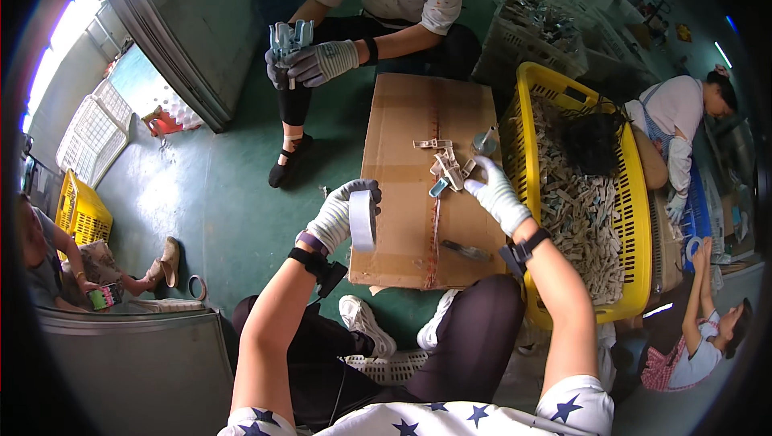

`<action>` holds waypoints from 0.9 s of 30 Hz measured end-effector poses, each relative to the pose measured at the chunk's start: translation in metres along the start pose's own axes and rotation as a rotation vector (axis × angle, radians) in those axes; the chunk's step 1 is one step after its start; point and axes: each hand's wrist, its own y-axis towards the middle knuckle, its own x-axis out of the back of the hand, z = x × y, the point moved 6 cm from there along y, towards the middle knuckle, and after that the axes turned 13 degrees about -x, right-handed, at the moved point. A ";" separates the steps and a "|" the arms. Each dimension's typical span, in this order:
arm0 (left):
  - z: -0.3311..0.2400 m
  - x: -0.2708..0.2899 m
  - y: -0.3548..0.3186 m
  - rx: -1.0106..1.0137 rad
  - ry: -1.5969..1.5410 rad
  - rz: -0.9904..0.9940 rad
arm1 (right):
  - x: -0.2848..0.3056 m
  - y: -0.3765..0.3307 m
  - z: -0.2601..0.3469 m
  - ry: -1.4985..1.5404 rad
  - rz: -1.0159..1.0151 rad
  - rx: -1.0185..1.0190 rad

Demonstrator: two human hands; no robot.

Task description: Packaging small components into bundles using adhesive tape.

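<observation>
My left hand [344, 215], in a striped knit glove with grey fingers, is closed around a wide roll of whitish tape [363, 220] over the left edge of a cardboard box [402, 134]. On the box top lies a small loose pile of beige plastic clips [447, 167], which look like clothes pegs. One light-blue clip [438, 187] is at its near side. Gloved the same way, my right hand [498, 199] is at the right side of the pile, thumb and fingers apart, the tips close to a beige clip; whether they touch it I cannot tell.
A yellow basket [639, 219] full of clips stands right of the box. A slim dark tool [466, 251] and a small clear container [485, 141] lie on the box. Across from me a co-worker's gloved hands [322, 63] hold light-blue clips [289, 40]. Other people sit at both sides.
</observation>
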 end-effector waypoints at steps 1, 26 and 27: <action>-0.001 -0.001 -0.003 0.020 -0.008 -0.002 | 0.001 -0.012 -0.007 0.007 0.096 -0.068; -0.056 -0.028 -0.078 -0.148 0.051 0.068 | 0.121 -0.171 0.246 1.291 0.150 0.452; -0.058 -0.026 -0.080 -0.152 0.070 0.048 | 0.109 -0.162 0.225 1.397 0.112 0.404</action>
